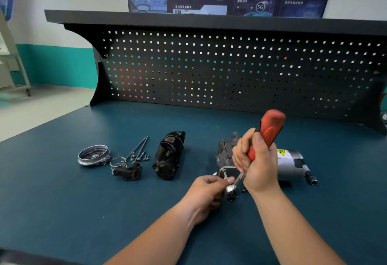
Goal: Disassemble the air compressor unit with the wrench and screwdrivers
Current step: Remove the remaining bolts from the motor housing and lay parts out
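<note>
- Dark teal workbench top (83, 202) lies under both hands. A black perforated pegboard panel (230, 69) walls its far edge, and its left edge is well left of them.
- The right hand (257, 164) grips a red-handled ratchet wrench (270, 130).
- The left hand (207, 193) pinches a small bolt (225, 175) on the grey metal air compressor unit (227, 158), just behind both hands.

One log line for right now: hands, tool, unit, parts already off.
right hand: grips ratchet wrench | left hand: pinches bolt on compressor unit | set aside: round cover, long bolts, black housing
</note>
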Demonstrator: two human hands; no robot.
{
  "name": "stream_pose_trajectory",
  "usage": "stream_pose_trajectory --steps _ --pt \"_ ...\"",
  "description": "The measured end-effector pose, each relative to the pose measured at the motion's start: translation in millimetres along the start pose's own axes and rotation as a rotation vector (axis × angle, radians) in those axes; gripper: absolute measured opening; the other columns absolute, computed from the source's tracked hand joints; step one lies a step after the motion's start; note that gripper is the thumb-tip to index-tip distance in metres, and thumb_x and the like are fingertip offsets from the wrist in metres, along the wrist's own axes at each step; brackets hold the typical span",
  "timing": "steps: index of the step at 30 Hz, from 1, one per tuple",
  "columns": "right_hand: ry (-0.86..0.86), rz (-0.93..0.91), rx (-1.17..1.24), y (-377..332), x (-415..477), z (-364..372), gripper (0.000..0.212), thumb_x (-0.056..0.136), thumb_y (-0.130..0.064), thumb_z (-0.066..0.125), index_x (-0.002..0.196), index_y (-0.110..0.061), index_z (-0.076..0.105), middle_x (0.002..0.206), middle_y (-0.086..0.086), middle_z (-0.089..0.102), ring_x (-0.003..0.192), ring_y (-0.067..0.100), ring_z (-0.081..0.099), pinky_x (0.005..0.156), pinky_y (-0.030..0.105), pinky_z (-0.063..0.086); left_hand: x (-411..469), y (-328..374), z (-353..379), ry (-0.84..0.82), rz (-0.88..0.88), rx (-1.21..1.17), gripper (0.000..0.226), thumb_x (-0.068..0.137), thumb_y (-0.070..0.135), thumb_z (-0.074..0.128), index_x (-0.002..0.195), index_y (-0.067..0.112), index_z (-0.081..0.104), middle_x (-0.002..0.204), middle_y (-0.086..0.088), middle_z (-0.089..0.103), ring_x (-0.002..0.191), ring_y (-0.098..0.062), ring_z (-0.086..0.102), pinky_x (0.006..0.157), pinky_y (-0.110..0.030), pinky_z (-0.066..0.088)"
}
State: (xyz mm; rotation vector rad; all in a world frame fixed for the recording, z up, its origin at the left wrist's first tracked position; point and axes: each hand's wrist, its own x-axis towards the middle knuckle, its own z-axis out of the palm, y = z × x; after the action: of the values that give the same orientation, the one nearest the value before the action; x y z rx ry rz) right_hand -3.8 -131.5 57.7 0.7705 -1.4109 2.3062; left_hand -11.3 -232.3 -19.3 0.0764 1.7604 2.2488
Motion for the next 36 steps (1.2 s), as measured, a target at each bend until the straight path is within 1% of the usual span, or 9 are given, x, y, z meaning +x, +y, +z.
stream_pose_trajectory --steps 4,8,13,16,26,29,32,34,36 --pt "-0.031 -0.003 -0.003 2.2 -0.2 1.1 0.029 0.071 -0.041 0.055 0.047 -0.027 0.050 0.036 -0.010 0.033 0.031 0.003 0.025 0.038 0.010 0.024 3.9 0.9 -2.7 0.001 -0.010 0.004 0.041 0.085 0.018 0.066 0.051 0.018 0.042 0.044 0.008 0.028 0.037 -0.005 0.022 0.038 -0.016 0.016" --pt "0.055 -0.013 0.079 -0.8 0.2 -5.6 0.044 0.060 -0.060 0.073 0.049 -0.026 0.048 0.037 -0.012 0.032 0.031 0.002 0.024 0.037 0.010 0.022 5.2 -1.2 -1.5 0.007 0.031 0.029 0.050 0.086 0.016 0.065 0.039 0.020 0.048 0.042 0.010 0.031 0.037 -0.003 0.024 0.037 -0.014 0.019" --pt "0.702 0.178 0.452 2.8 -9.3 -39.5 0.050 0.086 -0.055 0.043 0.048 -0.022 0.042 0.039 -0.010 0.027 0.032 0.007 0.023 0.032 0.016 0.023 5.9 -2.1 0.4 0.022 0.049 0.006 0.053 0.087 0.017 0.062 0.036 0.018 0.049 0.042 0.011 0.032 0.037 -0.003 0.024 0.037 -0.014 0.019" --pt "0.951 0.318 0.613 8.0 -23.0 -52.8 0.048 0.086 -0.058 0.041 0.057 -0.021 0.036 0.045 -0.009 0.026 0.034 0.009 0.023 0.035 0.015 0.021 5.4 -2.0 0.3 0.028 0.044 -0.009 0.048 0.086 0.018 0.063 0.040 0.018 0.048 0.043 0.009 0.033 0.038 -0.003 0.024 0.037 -0.014 0.019" --pt "0.905 0.227 0.497 0.5 -17.4 -36.8 0.047 0.090 -0.048 0.046 0.053 -0.021 0.037 0.041 -0.008 0.022 0.034 0.010 0.020 0.034 0.017 0.019 6.2 -3.4 -1.1 -0.017 0.040 -0.059 0.034 0.068 0.041 0.067 0.047 0.020 0.049 0.045 0.005 0.041 0.038 -0.004 0.029 0.039 -0.015 0.020" --pt "0.884 0.234 0.485 0.5 -19.1 -38.0 0.046 0.091 -0.046 0.045 0.053 -0.021 0.036 0.040 -0.008 0.021 0.033 0.009 0.020 0.034 0.017 0.018 6.3 -4.1 -1.8 0.105 0.135 0.078 0.040 0.063 0.049 0.074 0.049 0.020 0.051 0.046 0.004 0.041 0.041 -0.008 0.032 0.040 -0.018 0.025" --pt "0.881 0.221 0.447 1.5 -20.7 -39.3 0.042 0.092 -0.039 0.045 0.056 -0.020 0.034 0.041 -0.009 0.022 0.034 0.009 0.020 0.034 0.018 0.019 9.4 -1.5 -11.0 0.382 0.424 0.268 0.011 0.069 0.029 0.064 0.064 0.026 0.056 0.064 0.010 0.051 0.062 -0.011 0.045 0.057 -0.020 0.037" --pt "0.881 0.217 0.423 2.6 -21.1 -40.6 0.038 0.092 -0.030 0.045 0.057 -0.020 0.033 0.041 -0.009 0.022 0.034 0.009 0.021 0.033 0.017 0.020 11.7 1.5 -18.1 0.326 0.568 0.541 0.040 0.067 0.017 0.060 0.099 0.040 0.054 0.105 0.015 0.055 0.098 0.001 0.051 0.086 -0.012 0.037" --pt "0.881 0.212 0.405 3.8 -22.1 -42.2 0.036 0.091 -0.023 0.045 0.058 -0.021 0.032 0.041 -0.009 0.022 0.034 0.008 0.021 0.034 0.017 0.020 16.2 -0.5 -19.6 0.127 0.571 0.856 0.077 0.071 0.020 0.072 0.132 0.042 0.033 0.142 0.021 0.030 0.133 0.006 0.026 0.108 -0.014 0.020"
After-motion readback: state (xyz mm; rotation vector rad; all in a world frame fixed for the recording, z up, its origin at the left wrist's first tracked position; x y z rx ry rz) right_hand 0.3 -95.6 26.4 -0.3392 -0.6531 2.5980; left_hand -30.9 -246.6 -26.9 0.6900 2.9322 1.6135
